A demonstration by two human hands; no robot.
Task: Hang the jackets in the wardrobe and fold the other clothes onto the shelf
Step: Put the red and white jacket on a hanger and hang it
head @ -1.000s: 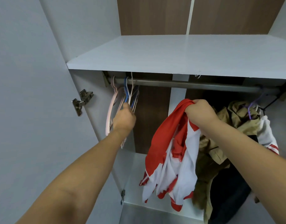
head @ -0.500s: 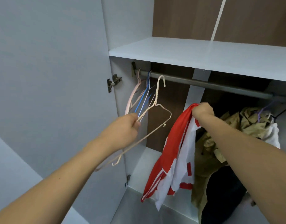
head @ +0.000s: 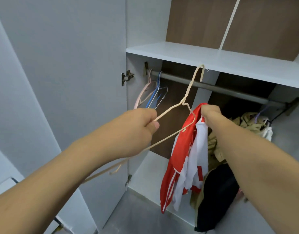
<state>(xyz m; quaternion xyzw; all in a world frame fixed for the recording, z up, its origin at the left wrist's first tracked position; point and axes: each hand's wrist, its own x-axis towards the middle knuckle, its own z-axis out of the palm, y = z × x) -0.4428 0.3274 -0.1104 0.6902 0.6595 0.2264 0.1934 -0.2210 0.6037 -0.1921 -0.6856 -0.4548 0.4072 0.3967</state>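
Hands grip: left (head: 138,125) a hanger (head: 187,98), right (head: 211,114) a jacket (head: 184,152), before the rail (head: 229,89).

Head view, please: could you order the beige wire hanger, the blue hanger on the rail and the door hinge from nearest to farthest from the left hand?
1. Beige wire hanger: held in the left hand.
2. Blue hanger: on the rail, just above the hand.
3. Door hinge: higher up, at the wardrobe's left edge.

A red and white jacket (head: 184,159) hangs down limp, held up by its top. A thin cream hanger (head: 187,102) sits tilted just beside it.
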